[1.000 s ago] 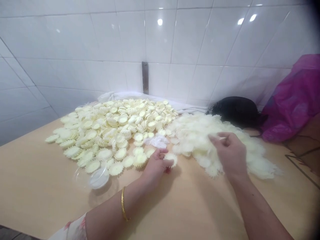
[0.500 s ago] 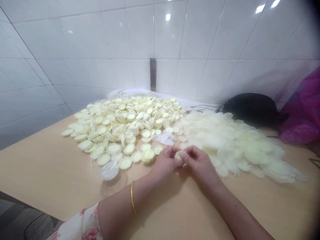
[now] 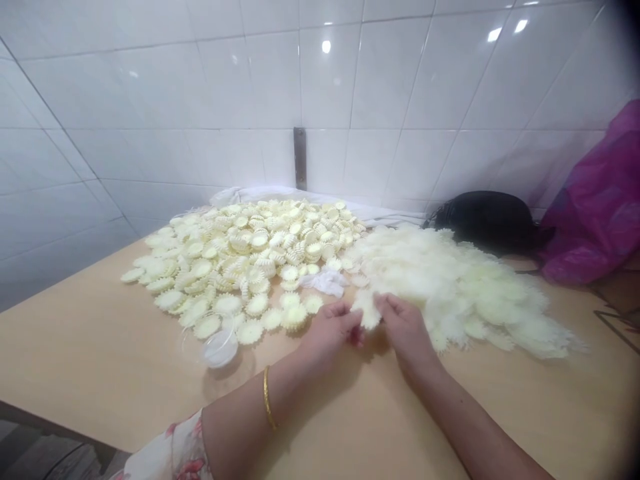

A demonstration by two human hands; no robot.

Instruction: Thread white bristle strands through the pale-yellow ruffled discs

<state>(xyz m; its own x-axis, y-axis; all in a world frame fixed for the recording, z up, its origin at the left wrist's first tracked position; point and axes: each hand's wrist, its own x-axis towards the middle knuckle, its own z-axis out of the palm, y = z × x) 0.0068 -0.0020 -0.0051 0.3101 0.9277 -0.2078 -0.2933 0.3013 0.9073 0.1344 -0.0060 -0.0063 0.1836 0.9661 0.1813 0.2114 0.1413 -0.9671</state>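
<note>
Frilled cream disc [image 3: 367, 310], toothed rim, soft and limp-looking, held between 2 hands just above the table, by the near edge of the right heap. Right hand [image 3: 406, 330] pinches its upper edge, fingers nearly closed. Left hand [image 3: 330, 333] half curled, fingertips at the disc's left edge; cannot tell if it grips. Gold bangle [image 3: 267, 398] on left wrist, floral sleeve [image 3: 170, 453] behind it.

Right: heap of soft flattened discs [image 3: 450, 287]. Left: heap of stiffer toothed discs [image 3: 225, 267], many cupped or on edge. Between them, white cloth scrap [image 3: 325, 282]. Clear plastic tub [image 3: 220, 350] touches the left heap's near edge. All on a tan tabletop [image 3: 100, 347]. Behind: white tile wall [image 3: 325, 87] with metal strip [image 3: 300, 159], white cloth [image 3: 280, 195] along its base. Far right: black bag [image 3: 483, 220], magenta plastic bag [image 3: 595, 200].
</note>
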